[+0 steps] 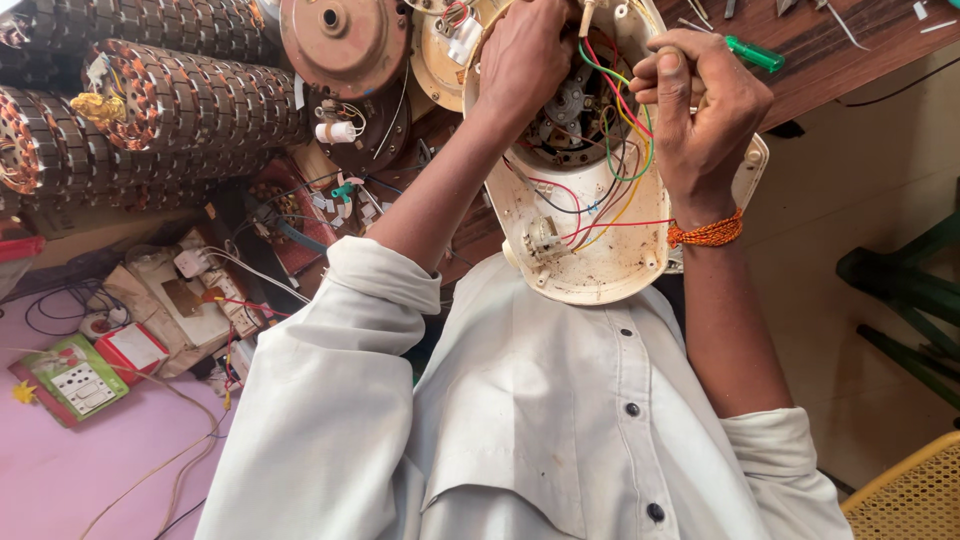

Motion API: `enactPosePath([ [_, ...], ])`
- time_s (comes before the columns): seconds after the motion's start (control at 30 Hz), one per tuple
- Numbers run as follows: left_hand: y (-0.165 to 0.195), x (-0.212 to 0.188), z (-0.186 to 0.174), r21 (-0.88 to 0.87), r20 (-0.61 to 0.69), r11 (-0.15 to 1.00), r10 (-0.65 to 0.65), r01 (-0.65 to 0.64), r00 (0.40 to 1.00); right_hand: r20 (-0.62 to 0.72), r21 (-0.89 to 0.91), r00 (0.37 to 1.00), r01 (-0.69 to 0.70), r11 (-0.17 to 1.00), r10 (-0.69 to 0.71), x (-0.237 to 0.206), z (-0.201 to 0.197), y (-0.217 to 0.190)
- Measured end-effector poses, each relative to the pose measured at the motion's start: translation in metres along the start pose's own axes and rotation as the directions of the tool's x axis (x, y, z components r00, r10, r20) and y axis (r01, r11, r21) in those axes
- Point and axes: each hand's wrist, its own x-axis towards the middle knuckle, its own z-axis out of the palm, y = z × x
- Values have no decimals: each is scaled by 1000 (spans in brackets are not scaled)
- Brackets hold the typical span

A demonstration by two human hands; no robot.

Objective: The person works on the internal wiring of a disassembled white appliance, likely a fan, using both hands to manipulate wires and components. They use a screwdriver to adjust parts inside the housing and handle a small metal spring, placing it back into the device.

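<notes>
A wooden workbench [850, 45] is seen at twelve to two o'clock, dark brown and scratched, with small metal tools scattered along its top edge. Below it, at three o'clock, a pale wall or floor panel is shown, with a green frame [900, 290] at four o'clock and a yellow mesh seat [915, 495] at five o'clock. At nine to eleven o'clock, stacked motor stators [150, 110] with copper windings are piled, and a rust-brown round motor cover [345, 40] is set at twelve o'clock. A pink surface [60, 470] is spread at seven to eight o'clock, on which a green switch board [72, 378] and loose wires are laid. A white shirt fills the lower middle.

The cream plastic fan housing [590, 230] is held near the centre, just above the shirt, its open side turned up and coloured wires [615, 130] exposed inside. The left hand [525, 55] is closed over the housing's upper rim. The right hand [700, 110] is curled narrowly, fingers pinched; wires appear to be gripped, though this is partly hidden. A green-handled screwdriver [755, 53] is lying just beside it.
</notes>
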Motion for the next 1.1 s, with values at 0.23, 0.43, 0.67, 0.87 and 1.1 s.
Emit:
enactPosePath([
  [0.23,-11,-2,13,-28,28,999,-14,15,999,-6,4,1000,10,1000,-10,-1,0,4],
  [0.43,-8,-6,10,-43,69,998,-44,47,997,-8,-1,1000,26,1000,-26,-1,1,6],
  [0.67,-8,-15,5,-68,-8,997,38,-38,999,-6,6,1000,29,1000,-29,1,1,5],
  [0.87,-14,-17,8,-22,-26,1000,-14,14,1000,-16,66,999,36,997,-35,0,2,5],
  [1.1,-38,-11,18,3,25,994,105,-105,994,-28,86,998,64,994,-62,1,0,3],
])
